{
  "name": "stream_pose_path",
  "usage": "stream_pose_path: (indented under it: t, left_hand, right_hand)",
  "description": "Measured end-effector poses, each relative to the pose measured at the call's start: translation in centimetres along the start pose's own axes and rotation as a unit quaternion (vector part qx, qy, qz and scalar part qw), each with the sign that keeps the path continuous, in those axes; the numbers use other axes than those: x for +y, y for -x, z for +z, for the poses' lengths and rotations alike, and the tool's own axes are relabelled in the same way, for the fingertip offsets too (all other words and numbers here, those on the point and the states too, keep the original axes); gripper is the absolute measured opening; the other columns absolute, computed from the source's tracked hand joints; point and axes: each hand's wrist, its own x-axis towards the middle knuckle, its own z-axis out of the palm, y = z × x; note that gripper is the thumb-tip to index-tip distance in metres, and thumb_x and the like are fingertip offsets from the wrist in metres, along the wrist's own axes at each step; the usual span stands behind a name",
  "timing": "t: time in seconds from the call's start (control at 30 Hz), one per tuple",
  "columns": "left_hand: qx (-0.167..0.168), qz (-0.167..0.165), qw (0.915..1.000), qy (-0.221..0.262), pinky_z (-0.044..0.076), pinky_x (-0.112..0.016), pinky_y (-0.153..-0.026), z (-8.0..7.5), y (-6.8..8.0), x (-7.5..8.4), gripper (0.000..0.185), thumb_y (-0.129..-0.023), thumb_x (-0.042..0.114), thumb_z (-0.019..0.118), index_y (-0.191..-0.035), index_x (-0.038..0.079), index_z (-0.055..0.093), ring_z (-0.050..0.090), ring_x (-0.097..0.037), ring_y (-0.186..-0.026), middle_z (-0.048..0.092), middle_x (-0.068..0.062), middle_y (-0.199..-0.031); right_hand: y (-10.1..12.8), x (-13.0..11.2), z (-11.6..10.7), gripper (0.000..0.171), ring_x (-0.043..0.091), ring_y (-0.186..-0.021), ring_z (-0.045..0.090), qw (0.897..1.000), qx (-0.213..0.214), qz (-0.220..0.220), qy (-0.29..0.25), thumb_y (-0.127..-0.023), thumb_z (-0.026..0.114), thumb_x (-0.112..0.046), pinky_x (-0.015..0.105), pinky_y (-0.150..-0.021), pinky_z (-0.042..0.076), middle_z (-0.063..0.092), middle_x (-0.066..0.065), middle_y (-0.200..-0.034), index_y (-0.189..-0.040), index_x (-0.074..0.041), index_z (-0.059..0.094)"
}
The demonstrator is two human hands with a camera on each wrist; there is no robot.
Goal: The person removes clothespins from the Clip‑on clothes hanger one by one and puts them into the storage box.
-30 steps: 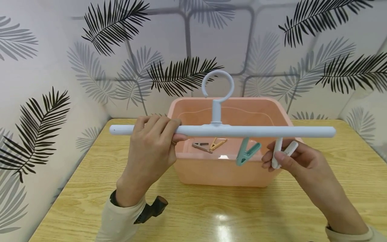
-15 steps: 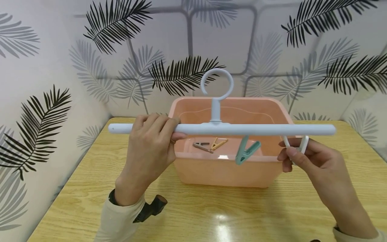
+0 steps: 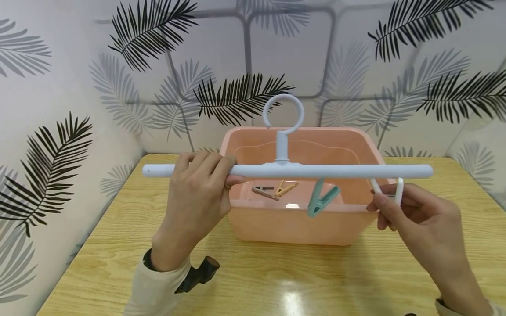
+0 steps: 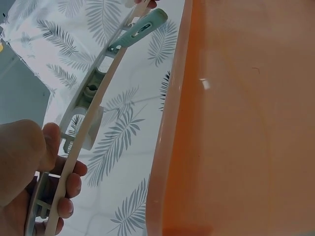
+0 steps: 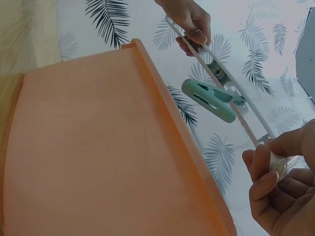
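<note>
A pale blue hanger (image 3: 336, 170) with a round hook is held level in front of a pink basin. My left hand (image 3: 199, 193) grips its bar left of the hook, fingers wrapped over it. A green clothespin (image 3: 322, 199) hangs from the bar right of the hook. Farther right, my right hand (image 3: 424, 219) pinches a white clothespin (image 3: 399, 192) between thumb and fingers, just under the bar. In the right wrist view, the fingers (image 5: 261, 164) hide much of that clothespin at the bar's end.
The pink basin (image 3: 292, 226) stands on a wood-grain table (image 3: 253, 281) behind the hanger. Inside it lie a brown clothespin (image 3: 265, 192) and a yellow clothespin (image 3: 286, 188). A leaf-patterned wall (image 3: 221, 52) rises behind the table and along its left side.
My right hand has moved right along the bar with the white clothespin, away from the green one. The hanger has shifted only slightly; my left hand keeps its grip.
</note>
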Motion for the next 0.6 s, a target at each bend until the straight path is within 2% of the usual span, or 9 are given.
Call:
stream_pose_path:
  t: [0.13, 0.2, 0.27, 0.33, 0.4, 0.47, 0.5, 0.6]
  left_hand:
    - [-0.012, 0.004, 0.9999, 0.006, 0.043, -0.046, -0.076, 0.0, 0.0, 0.0, 0.031, -0.097, 0.029, 0.056, -0.091, -0.001, 0.063, 0.059, -0.03, -0.075, 0.062, -0.011, -0.076]
    - [-0.018, 0.007, 0.9998, 0.009, 0.044, -0.046, -0.076, 0.0, 0.0, 0.1, 0.028, -0.094, 0.026, 0.061, -0.09, -0.001, 0.063, 0.059, -0.03, -0.075, 0.063, -0.01, -0.076]
    - [-0.024, 0.009, 0.9996, 0.01, 0.044, -0.045, -0.077, 0.1, -0.1, 0.3, 0.024, -0.091, 0.024, 0.065, -0.089, 0.0, 0.063, 0.06, -0.03, -0.076, 0.063, -0.01, -0.077]
    - [-0.026, 0.01, 0.9996, 0.006, 0.045, -0.045, -0.076, 0.2, -0.1, 0.4, 0.024, -0.09, 0.023, 0.067, -0.088, 0.0, 0.062, 0.06, -0.029, -0.075, 0.063, -0.01, -0.077]
    - [-0.024, 0.007, 0.9997, 0.0, 0.045, -0.045, -0.076, 0.2, 0.0, 0.4, 0.024, -0.09, 0.023, 0.067, -0.088, 0.0, 0.063, 0.061, -0.03, -0.077, 0.063, -0.01, -0.077]
    - [-0.019, 0.002, 0.9998, -0.004, 0.045, -0.045, -0.076, 0.1, 0.0, 0.2, 0.024, -0.089, 0.023, 0.068, -0.089, -0.001, 0.063, 0.061, -0.03, -0.076, 0.064, -0.011, -0.077]
    - [-0.017, 0.0, 0.9998, -0.004, 0.045, -0.045, -0.076, 0.0, 0.0, 0.1, 0.024, -0.089, 0.022, 0.068, -0.089, -0.001, 0.064, 0.061, -0.03, -0.076, 0.064, -0.011, -0.077]
    - [-0.009, -0.007, 0.9999, 0.0, 0.045, -0.045, -0.076, -0.2, 0.1, -0.2, 0.025, -0.089, 0.022, 0.068, -0.089, -0.002, 0.063, 0.061, -0.03, -0.076, 0.064, -0.011, -0.076]
  right_hand:
    - [0.0, -0.6, -0.7, 0.022, 0.006, -0.049, 0.052, 0.994, -0.006, 0.004, 0.106, -0.082, 0.067, 0.014, 0.019, -0.045, 0.037, 0.066, -0.004, -0.072, -0.101, 0.003, 0.069]
    - [0.1, -0.9, -1.2, 0.022, 0.004, -0.049, 0.051, 0.992, -0.003, 0.009, 0.128, -0.081, 0.069, 0.013, 0.017, -0.045, 0.037, 0.066, -0.008, -0.071, -0.1, 0.003, 0.07]
    - [0.2, -1.1, -1.4, 0.017, -0.003, -0.049, 0.051, 0.986, 0.014, -0.02, 0.164, -0.081, 0.072, 0.006, 0.012, -0.047, 0.038, 0.066, -0.016, -0.073, -0.097, 0.004, 0.071]
    - [0.3, -1.2, -1.4, 0.009, -0.01, -0.05, 0.05, 0.975, 0.039, -0.067, 0.207, -0.084, 0.072, -0.004, 0.007, -0.049, 0.037, 0.063, -0.02, -0.069, -0.089, 0.004, 0.072]
    - [0.2, -1.4, -1.4, 0.014, -0.016, -0.054, 0.049, 0.958, 0.058, -0.107, 0.261, -0.083, 0.074, -0.012, 0.005, -0.051, 0.037, 0.061, -0.022, -0.066, -0.085, 0.002, 0.072]
    - [0.1, -1.7, -1.5, 0.017, -0.019, -0.054, 0.046, 0.943, 0.063, -0.122, 0.304, -0.083, 0.074, -0.017, 0.006, -0.049, 0.034, 0.058, -0.019, -0.061, -0.082, -0.001, 0.07]
    - [0.1, -1.8, -1.6, 0.014, -0.02, -0.056, 0.046, 0.941, 0.058, -0.118, 0.313, -0.082, 0.074, -0.015, 0.006, -0.048, 0.034, 0.057, -0.019, -0.06, -0.081, -0.002, 0.069]
    - [0.1, -1.9, -1.9, 0.013, -0.021, -0.061, 0.05, 0.948, 0.041, -0.094, 0.302, -0.078, 0.077, -0.003, 0.005, -0.051, 0.037, 0.059, -0.02, -0.064, -0.089, -0.001, 0.072]
